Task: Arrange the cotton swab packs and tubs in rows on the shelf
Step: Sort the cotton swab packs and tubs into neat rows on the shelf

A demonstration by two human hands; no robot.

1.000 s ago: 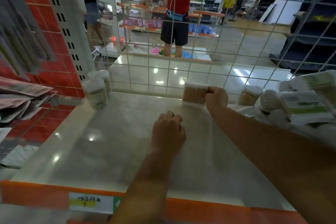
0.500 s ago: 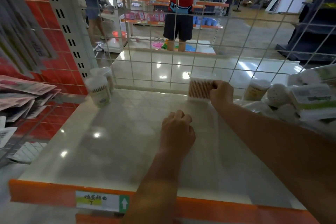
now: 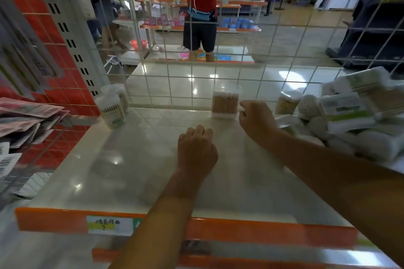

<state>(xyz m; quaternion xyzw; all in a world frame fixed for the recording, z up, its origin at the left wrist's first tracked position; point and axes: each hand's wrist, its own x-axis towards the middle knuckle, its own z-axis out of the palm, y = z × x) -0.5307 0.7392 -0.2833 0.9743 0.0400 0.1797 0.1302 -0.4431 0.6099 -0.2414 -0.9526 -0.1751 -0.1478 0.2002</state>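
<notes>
1. Tub (image 3: 225, 103) stands upright at the back of the shelf (image 3: 135, 159), against the wire grid (image 3: 192, 81). It is clear plastic with a boxy shape, and the swabs inside stand vertical, tan sticks with white tips at top and bottom.
2. Right hand (image 3: 255, 121) is just beside the tub on its right side. Its fingers (image 3: 243, 105) are loosely curled and hold nothing; whether the fingertips touch the tub, I cannot tell.
3. Left hand (image 3: 195, 150) rests on the shelf in the middle, in front of the tub and apart from it. Its fingers are curled together into a fist, holding nothing.
4. Two round tubs (image 3: 112, 108) stand upright at the back left corner, one behind the other, with pale lids and green labels.
5. A pile (image 3: 347, 113) of flat packs and round tubs lies in disorder on the right side of the shelf, many of them lying on their sides.
6. The shelf surface is glossy cream and reflects lights; its front edge is orange with a paper label (image 3: 109, 225).
</notes>
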